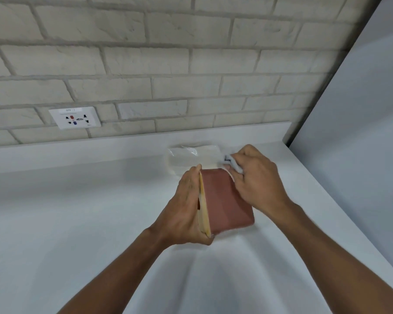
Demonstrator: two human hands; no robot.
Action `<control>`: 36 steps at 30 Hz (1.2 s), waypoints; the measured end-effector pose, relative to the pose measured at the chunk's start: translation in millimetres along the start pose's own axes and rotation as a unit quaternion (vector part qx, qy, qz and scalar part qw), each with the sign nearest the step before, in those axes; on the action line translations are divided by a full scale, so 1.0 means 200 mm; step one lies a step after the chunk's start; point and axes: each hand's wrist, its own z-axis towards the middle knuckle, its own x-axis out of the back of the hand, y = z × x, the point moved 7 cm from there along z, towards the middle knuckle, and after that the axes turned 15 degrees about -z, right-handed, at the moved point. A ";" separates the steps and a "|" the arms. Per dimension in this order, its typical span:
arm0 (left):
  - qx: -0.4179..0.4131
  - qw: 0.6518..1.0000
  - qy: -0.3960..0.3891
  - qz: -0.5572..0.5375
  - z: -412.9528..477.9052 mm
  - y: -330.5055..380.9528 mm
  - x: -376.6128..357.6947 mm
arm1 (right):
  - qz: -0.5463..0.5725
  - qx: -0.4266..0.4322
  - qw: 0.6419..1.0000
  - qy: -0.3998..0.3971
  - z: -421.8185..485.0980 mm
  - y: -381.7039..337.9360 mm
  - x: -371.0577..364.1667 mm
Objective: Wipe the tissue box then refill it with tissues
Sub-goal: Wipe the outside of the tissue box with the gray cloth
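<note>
A reddish-brown tissue box (226, 200) with a pale wooden side stands tilted on its edge on the white counter (78, 211). My left hand (186, 209) grips the box along its wooden side. My right hand (256, 180) holds a small grey-white cloth (234, 164) against the far top corner of the box. Behind the box, near the backsplash, lies a pack of white tissues (191, 157) in clear plastic wrap, partly hidden by the box and my right hand.
A brick-pattern wall rises behind the counter, with a white power socket (74, 117) at the left. A plain white wall (360, 132) closes off the right side, along the counter's right edge.
</note>
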 end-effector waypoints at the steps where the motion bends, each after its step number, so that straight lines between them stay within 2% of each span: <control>1: 0.003 1.000 0.000 -0.003 0.01 0.00 0.00 | 0.004 0.022 1.000 0.008 -0.01 -0.08 0.00; 5: -0.002 1.000 -0.008 0.007 0.01 -0.01 -0.01 | 0.021 0.041 0.998 0.030 -0.03 -0.14 0.02; 10: -0.014 1.000 0.006 0.002 0.00 0.01 0.01 | -0.049 -0.081 0.995 0.010 -0.02 0.23 0.07; 12: -0.004 1.000 0.011 -0.004 0.01 0.00 0.01 | -0.074 -0.107 0.991 0.029 -0.03 0.27 0.12; 18: 0.003 1.000 0.018 -0.003 0.02 -0.01 0.01 | -0.076 0.066 0.995 0.020 -0.12 -0.05 -0.03; 23: 0.012 1.000 0.017 -0.007 0.03 -0.03 0.01 | -0.057 0.081 0.995 -0.003 -0.11 -0.04 -0.09; 27: 0.010 1.000 0.019 -0.020 0.03 -0.01 0.01 | -0.050 0.031 0.998 -0.011 -0.08 0.11 -0.05; 31: 0.005 1.000 0.028 -0.005 0.04 -0.04 0.00 | -0.024 0.065 0.997 0.018 -0.09 -0.06 -0.06; 33: 0.000 1.000 0.023 0.011 0.04 -0.05 0.00 | -0.047 0.099 0.994 -0.005 -0.09 -0.11 -0.07; 36: 0.002 1.000 0.015 0.005 0.02 -0.02 0.00 | -0.095 0.084 0.991 -0.044 -0.05 0.06 -0.07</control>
